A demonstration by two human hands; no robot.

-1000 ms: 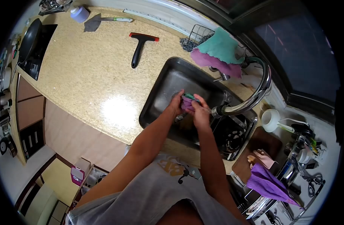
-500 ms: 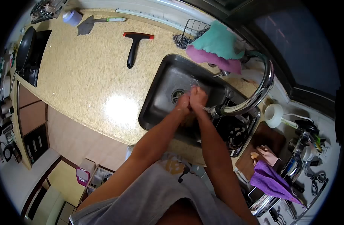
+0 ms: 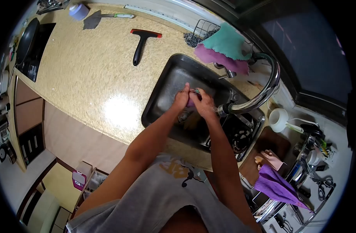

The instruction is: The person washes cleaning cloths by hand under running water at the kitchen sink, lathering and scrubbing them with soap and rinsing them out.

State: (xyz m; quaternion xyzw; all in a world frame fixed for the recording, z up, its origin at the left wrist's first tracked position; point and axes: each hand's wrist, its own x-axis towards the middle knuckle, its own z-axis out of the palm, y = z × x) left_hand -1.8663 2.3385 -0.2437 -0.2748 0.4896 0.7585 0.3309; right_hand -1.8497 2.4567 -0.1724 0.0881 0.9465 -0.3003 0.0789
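Note:
Over the dark sink (image 3: 169, 77), my left hand (image 3: 181, 98) and my right hand (image 3: 204, 104) are close together, closed around a small purple and green cloth (image 3: 191, 101). Most of the cloth is hidden by the fingers. The curved metal faucet (image 3: 259, 100) ends beside my right wrist, where water runs onto it. Below the hands, something yellowish (image 3: 191, 121) lies in the sink, partly in shadow.
A black squeegee (image 3: 140, 46) lies on the counter (image 3: 81, 70), with a knife (image 3: 117, 15) behind it. Green and pink cloths (image 3: 226, 43) hang over a wire rack behind the sink. At right are a white ladle (image 3: 278, 120), a cutting board (image 3: 275, 141) and a purple towel (image 3: 277, 184).
The cloth, visible a second ago and hidden half a second ago, shows again between my hands. My hands have turned from pressed fists to a looser grip with fingers raised. The view has shifted slightly.

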